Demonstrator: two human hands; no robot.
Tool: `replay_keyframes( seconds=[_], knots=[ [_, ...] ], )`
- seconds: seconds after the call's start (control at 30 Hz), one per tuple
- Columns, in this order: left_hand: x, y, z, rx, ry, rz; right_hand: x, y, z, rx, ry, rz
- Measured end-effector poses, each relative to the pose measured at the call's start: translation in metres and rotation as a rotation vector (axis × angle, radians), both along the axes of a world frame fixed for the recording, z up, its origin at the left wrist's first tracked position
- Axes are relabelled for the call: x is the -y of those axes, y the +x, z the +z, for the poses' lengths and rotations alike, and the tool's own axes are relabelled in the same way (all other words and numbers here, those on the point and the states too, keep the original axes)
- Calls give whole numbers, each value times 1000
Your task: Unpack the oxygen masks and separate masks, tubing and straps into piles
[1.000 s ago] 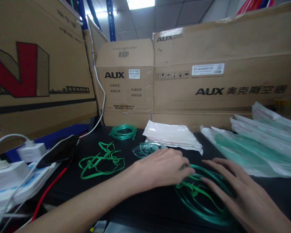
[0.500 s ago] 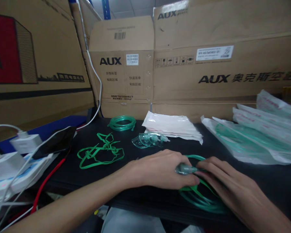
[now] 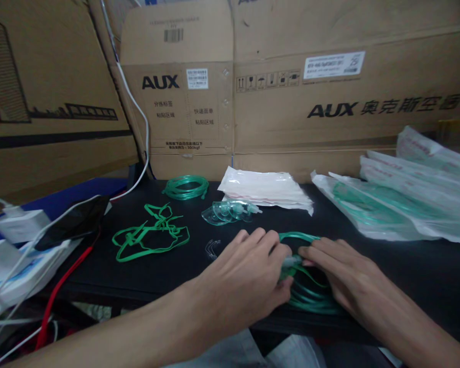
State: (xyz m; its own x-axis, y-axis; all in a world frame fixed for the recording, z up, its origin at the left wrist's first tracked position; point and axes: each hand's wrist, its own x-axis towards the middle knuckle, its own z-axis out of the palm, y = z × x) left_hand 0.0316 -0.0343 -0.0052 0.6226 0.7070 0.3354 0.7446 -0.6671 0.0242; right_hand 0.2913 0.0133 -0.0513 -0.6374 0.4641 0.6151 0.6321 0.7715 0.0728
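A coil of green tubing (image 3: 310, 296) lies on the black table (image 3: 199, 255) near its front edge. My left hand (image 3: 245, 276) and my right hand (image 3: 341, 271) meet over the coil, and the fingers of both pinch a small clear connector (image 3: 290, 262) at the tubing's end. A clear face mask (image 3: 226, 212) lies just behind my hands. To the left is a tangle of green elastic straps (image 3: 149, 237). A second green tubing coil (image 3: 185, 186) rests at the back.
A stack of white pouches (image 3: 264, 189) lies behind the mask, and packaged tubing sets (image 3: 387, 209) lie to the right. Large cardboard boxes (image 3: 291, 92) wall the back and left. A black phone (image 3: 71, 222), chargers and cables crowd the left edge.
Both hands drew together over the coil and closed on the connector. The camera tilted down and moved closer, so the table items appear higher in view.
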Motion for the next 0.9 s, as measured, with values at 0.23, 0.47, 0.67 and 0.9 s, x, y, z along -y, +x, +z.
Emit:
replay_keyframes(
  seconds=[0.23, 0.47, 0.67, 0.9],
  knots=[
    [-6, -34, 20, 343, -301, 266, -1, -14, 0, -10, -16, -51],
    [-12, -27, 14, 313, -292, 135, -20, 8, 10, -46, 113, -287],
    [-19, -10, 20, 226, -226, 109, -45, 30, 19, 0, -135, -287],
    [-29, -4, 17, 138, -226, 55, -61, 23, 21, 131, -105, -182]
  ],
)
